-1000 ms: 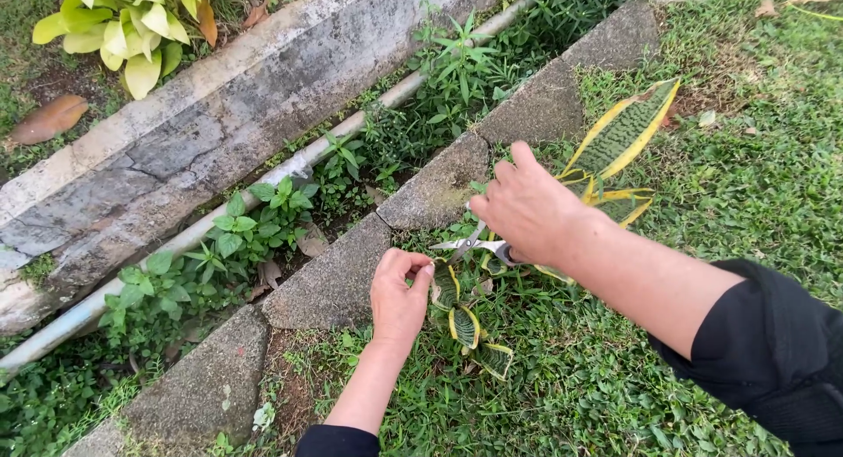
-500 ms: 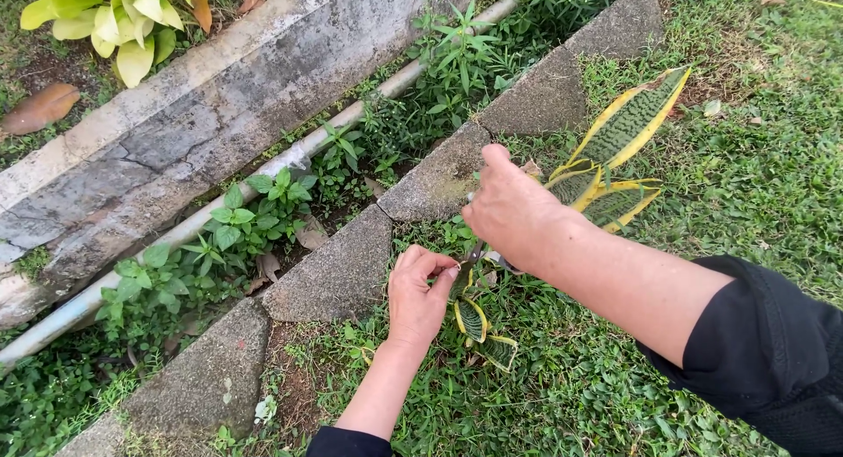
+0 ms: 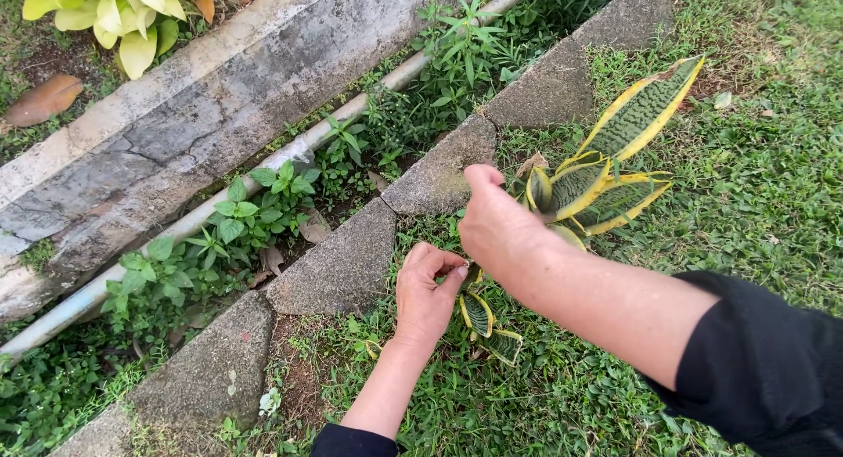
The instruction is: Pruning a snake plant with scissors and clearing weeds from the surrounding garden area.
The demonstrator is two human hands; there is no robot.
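While both hands work low in the grass, one snake plant (image 3: 606,172) stands beside three concrete edging blocks (image 3: 338,268). Leaves stiff, green-banded, yellow-edged; about six counted. Left hand (image 3: 426,290) pinches a short leaf at its base. Right hand (image 3: 500,229) curled over the clump; grip cannot be told.

- Packages: none seen.
- Labels: none seen.
- Signs: none seen.
- Screens: none seen.
- View holds only plants, grass, concrete edging and a pipe.
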